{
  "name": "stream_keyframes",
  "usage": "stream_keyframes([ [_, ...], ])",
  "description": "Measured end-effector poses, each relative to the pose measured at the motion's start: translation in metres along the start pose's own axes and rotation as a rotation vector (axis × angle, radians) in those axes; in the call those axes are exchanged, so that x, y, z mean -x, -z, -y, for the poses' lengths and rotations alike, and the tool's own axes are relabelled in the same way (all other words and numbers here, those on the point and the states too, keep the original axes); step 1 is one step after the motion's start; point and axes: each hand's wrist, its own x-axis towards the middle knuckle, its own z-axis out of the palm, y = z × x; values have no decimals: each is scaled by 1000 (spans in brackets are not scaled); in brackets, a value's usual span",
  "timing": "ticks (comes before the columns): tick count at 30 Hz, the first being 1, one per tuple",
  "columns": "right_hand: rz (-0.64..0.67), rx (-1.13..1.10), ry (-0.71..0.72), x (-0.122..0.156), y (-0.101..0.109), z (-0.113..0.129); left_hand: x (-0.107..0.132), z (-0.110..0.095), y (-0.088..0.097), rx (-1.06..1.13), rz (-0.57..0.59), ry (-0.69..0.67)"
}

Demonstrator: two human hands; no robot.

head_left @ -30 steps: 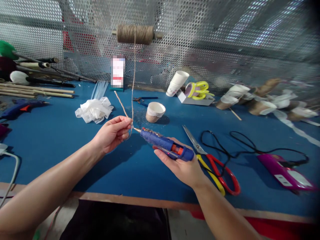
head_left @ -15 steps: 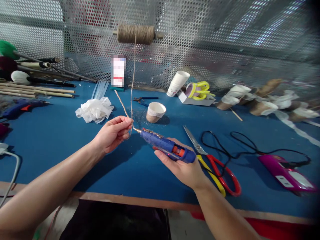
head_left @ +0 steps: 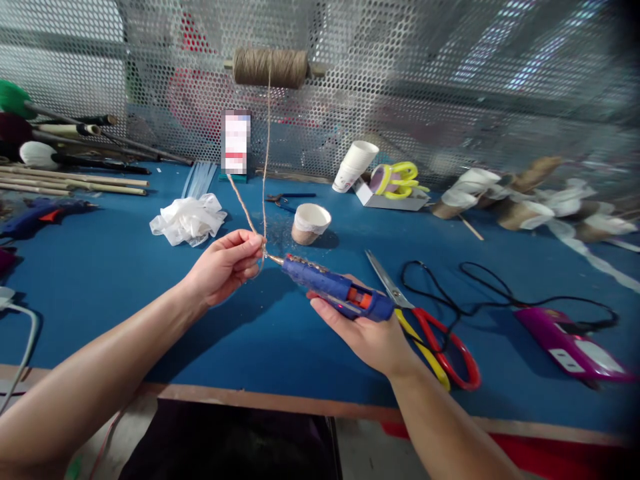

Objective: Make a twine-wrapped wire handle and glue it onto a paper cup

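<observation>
My left hand (head_left: 225,265) pinches a thin stick wrapped in twine (head_left: 241,205), which slants up and to the left from my fingers. A strand of twine (head_left: 267,147) runs down to the same fingers from a spool (head_left: 271,67) hung on the mesh wall. My right hand (head_left: 367,330) is closed around a blue glue gun (head_left: 336,291). Its metal nozzle touches the twine right at my left fingertips.
A paper cup (head_left: 310,223) stands just behind the hands. Red and yellow scissors (head_left: 425,325), a black cable and a pink tool (head_left: 570,343) lie to the right. Crumpled white plastic (head_left: 189,219), sticks and another blue glue gun (head_left: 43,215) sit at the left on the blue table (head_left: 100,280).
The glue gun and my right hand have shifted slightly to the right. My left hand keeps its pinch in the same spot.
</observation>
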Motion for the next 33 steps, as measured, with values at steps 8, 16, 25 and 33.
stream_keyframes([
  [8,-10,-4,-31,-1,1,1,0,0,2,-19,5,-9],
  [16,-17,-69,-4,-4,1,0,0,1,3,-5,25,-25],
  [25,9,-129,-47,-3,2,-1,-1,0,4,-22,25,-36],
  [33,46,-204,-108,-6,4,4,-1,0,3,-17,32,-42],
])
